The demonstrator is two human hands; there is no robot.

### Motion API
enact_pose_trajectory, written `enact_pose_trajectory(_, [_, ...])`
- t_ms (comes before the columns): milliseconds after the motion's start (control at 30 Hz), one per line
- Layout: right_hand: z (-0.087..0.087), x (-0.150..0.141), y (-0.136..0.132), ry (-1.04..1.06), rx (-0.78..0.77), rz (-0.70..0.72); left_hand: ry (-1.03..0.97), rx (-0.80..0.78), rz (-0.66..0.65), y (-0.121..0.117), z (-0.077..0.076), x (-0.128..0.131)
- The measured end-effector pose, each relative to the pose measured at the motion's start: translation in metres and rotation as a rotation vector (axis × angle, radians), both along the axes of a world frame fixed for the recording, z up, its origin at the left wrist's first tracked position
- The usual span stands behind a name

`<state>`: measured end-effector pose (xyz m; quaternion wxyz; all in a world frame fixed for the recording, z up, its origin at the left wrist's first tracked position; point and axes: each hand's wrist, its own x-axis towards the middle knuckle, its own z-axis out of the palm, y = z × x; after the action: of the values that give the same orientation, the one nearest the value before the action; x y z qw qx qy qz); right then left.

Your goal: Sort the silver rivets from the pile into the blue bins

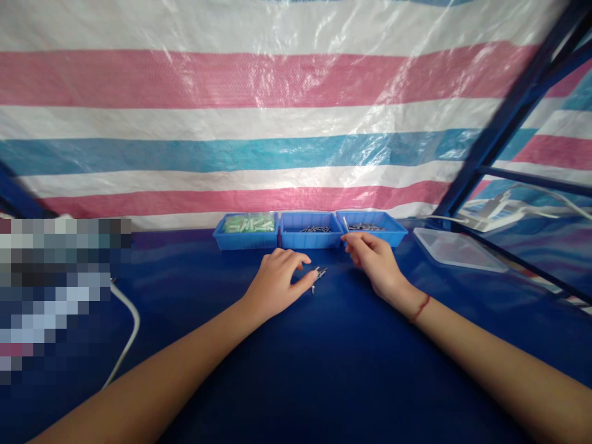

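Observation:
My left hand [280, 283] rests palm down on the blue table, thumb and index finger apart. A few small metal pins [320, 273] lie beside its thumb tip; whether the thumb touches them I cannot tell. My right hand [375, 262], with a red cord on the wrist, is closed in a pinch at the front of the right blue bin [393, 237]. A thin, pale metal pin [345, 223] sticks up from its fingertips. Slim metal pieces [365, 227] lie in that bin, and similar ones [316, 229] in the middle blue bin [309, 240].
The left blue bin [247, 240] holds light green pieces in clear plastic. A translucent lid [457, 250] lies at the right, near a white power strip [497, 213] and a blue metal frame [502, 117]. A white cable [135, 314] runs along the left. Striped sheeting [231, 80] hangs behind.

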<state>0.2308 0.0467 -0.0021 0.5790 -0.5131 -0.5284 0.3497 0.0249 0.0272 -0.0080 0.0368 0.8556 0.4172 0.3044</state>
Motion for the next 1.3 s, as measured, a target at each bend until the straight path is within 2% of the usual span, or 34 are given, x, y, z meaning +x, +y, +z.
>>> enact_pose_trajectory(100, [0.004,0.011,0.009,0.194,-0.039,-0.115,0.07,-0.037,0.029,-0.002,0.002,0.001])
enact_pose_trajectory(233, [0.006,0.025,0.017,0.258,-0.061,-0.205,0.124,-0.079,0.021,-0.004,0.004,0.001])
enact_pose_trajectory(333, [0.005,0.027,0.018,0.249,-0.075,-0.211,0.136,-0.088,0.021,-0.003,0.002,0.0])
enact_pose_trajectory(567, [-0.001,0.012,0.008,0.03,-0.071,0.01,0.115,-0.053,0.002,-0.001,0.0,0.0])
enact_pose_trajectory(767, [0.0,0.0,-0.005,-0.446,0.096,0.231,0.133,-0.035,-0.002,-0.002,0.002,0.001])
enact_pose_trajectory(833, [-0.002,-0.003,-0.009,-0.522,0.143,0.291,0.115,-0.026,-0.009,-0.001,0.001,0.001])
enact_pose_trajectory(1033, [-0.005,-0.008,-0.015,-0.53,0.169,0.395,-0.014,-0.037,-0.07,0.003,-0.001,0.0])
enact_pose_trajectory(1300, [0.001,-0.014,-0.022,-0.471,0.215,0.439,-0.024,-0.031,-0.152,0.001,0.002,-0.001])
